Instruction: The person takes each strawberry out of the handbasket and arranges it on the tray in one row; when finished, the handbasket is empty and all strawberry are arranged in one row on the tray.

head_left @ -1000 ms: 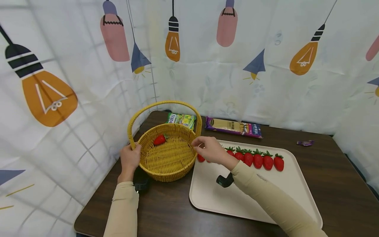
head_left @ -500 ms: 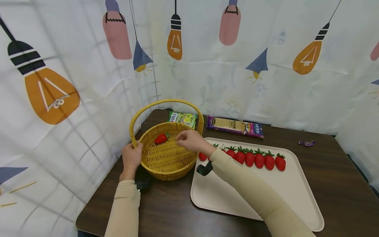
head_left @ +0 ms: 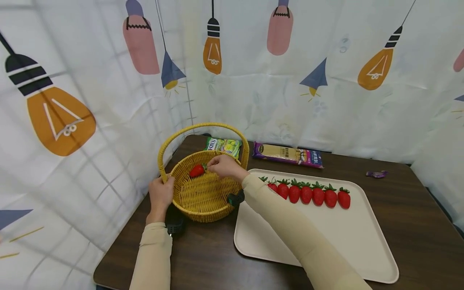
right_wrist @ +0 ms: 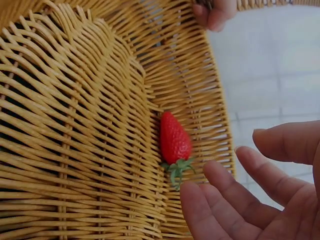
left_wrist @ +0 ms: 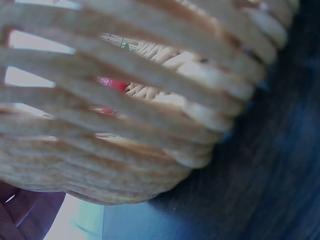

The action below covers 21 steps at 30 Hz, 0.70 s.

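My left hand [head_left: 160, 195] grips the rim of a yellow wicker basket [head_left: 204, 216] where its tall arched handle begins. In the left wrist view the basket's woven wall [left_wrist: 125, 117] fills most of the picture, with part of the hand [left_wrist: 30, 212] below it. One red strawberry [head_left: 197, 170] with green leaves lies inside, against the far left wall. Over the basket my right hand [head_left: 225, 166] reaches in from the right, its fingers close to the leaves. Seen from the right wrist, that hand [right_wrist: 265, 195] is loosely spread and holds nothing; the strawberry [right_wrist: 175, 139] lies just beyond the fingertips.
Right of the basket stands a beige tray [head_left: 315, 245] with a row of several strawberries [head_left: 306, 194] along its far side. Behind are a green candy bag [head_left: 224, 146] and a purple noodle packet [head_left: 288, 155]. A small purple wrapped sweet [head_left: 377, 174] lies far right.
My right hand has moved left from the basket's right rim to over its inside, close to the strawberry there. The left hand has kept its hold on the basket.
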Motion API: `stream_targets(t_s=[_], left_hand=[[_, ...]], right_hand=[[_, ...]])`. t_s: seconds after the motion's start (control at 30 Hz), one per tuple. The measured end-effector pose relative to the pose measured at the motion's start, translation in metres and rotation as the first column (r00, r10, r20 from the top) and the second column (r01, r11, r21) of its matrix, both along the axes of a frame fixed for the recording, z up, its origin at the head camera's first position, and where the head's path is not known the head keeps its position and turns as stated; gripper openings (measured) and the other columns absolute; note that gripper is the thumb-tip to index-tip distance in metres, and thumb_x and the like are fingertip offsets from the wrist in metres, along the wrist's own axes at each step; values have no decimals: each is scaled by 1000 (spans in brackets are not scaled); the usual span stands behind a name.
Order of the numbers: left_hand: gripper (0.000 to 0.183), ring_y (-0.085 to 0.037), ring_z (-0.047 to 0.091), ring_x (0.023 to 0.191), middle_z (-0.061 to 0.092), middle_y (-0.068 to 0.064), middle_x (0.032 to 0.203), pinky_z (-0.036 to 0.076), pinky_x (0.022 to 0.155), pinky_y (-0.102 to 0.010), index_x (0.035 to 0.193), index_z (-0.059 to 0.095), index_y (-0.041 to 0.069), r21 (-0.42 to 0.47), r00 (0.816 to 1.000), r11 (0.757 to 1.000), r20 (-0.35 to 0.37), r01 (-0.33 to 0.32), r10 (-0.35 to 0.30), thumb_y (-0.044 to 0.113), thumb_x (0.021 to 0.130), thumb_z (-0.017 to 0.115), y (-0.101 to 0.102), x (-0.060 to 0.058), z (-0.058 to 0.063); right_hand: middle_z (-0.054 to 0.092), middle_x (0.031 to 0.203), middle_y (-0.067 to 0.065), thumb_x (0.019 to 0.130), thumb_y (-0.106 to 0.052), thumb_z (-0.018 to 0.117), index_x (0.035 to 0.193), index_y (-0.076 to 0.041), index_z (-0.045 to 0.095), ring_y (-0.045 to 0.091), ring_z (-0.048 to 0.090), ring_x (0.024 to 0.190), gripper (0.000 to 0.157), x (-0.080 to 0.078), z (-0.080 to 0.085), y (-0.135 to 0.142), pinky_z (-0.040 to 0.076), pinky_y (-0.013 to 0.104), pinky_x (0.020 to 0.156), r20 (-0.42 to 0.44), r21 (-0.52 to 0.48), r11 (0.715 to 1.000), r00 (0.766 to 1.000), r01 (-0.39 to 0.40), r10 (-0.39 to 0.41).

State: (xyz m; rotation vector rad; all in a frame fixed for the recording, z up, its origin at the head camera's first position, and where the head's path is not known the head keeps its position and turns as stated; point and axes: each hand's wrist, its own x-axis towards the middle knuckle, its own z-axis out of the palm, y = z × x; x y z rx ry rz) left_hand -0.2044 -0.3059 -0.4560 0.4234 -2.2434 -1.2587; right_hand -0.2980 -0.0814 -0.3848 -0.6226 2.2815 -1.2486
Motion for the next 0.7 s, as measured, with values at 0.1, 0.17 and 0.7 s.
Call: stream_targets(t_s=[0.1,0.17,0.7], left_hand=[[36,-16,24,43,27,1,49,24,43,-29,58,41,9,2,1000,1000,7,-1,1,16,92,50,1,-1,0],[35,-16,26,44,28,2,48,25,43,-29,58,42,9,8,1000,1000,16,-9,9,15,92,50,1,-1,0],[36,-18,28,44,30,2,47,27,43,-30,58,44,8,4,1000,1000,19,-11,11,17,93,50,-2,-1,-2]], right_hand=[[63,115,16,98,-24,58,122,-5,65,38,61,95,32,-6,-3,-5,51,49,88,18,-22,1000,1000,10,-10],[63,111,17,98,-22,58,123,-5,64,34,59,84,31,-9,-5,-9,51,50,87,42,-53,999,999,11,-9],[65,114,4,97,-19,56,119,-9,67,21,63,93,26,-21,-24,-39,50,40,86,-193,-16,993,974,117,-118]])
